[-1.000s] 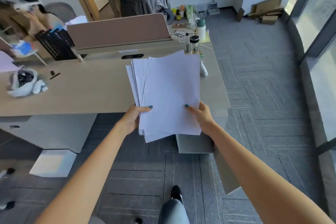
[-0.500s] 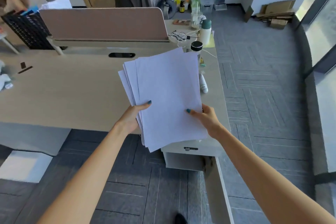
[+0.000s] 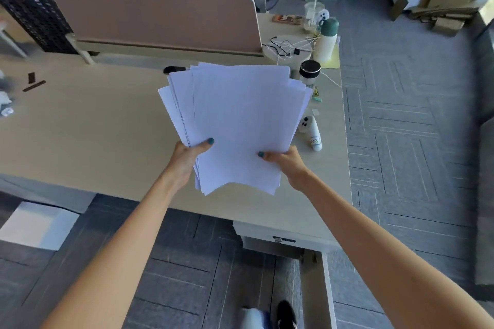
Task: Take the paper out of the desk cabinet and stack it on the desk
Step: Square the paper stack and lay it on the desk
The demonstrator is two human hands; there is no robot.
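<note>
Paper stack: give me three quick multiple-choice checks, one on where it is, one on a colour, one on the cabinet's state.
1. Where is the paper?
A. flat on the floor
B. held over the desk
C. inside the cabinet

2. What colour is the bottle cap?
A. green
B. red
C. yellow

3. The cabinet door is:
A. shut
B. removed
C. open

Answers: 1 B, left hand and right hand grip its near edge above the desktop; 2 A, dark green cap on a white body; 3 C, it swings out toward the camera.

bright, even daylight falls from the right, the paper [image 3: 240, 125] reads pale bluish without glare, shadows stay soft, wide-angle bending curves the frame edges, and the far left looks slightly smeared.
</note>
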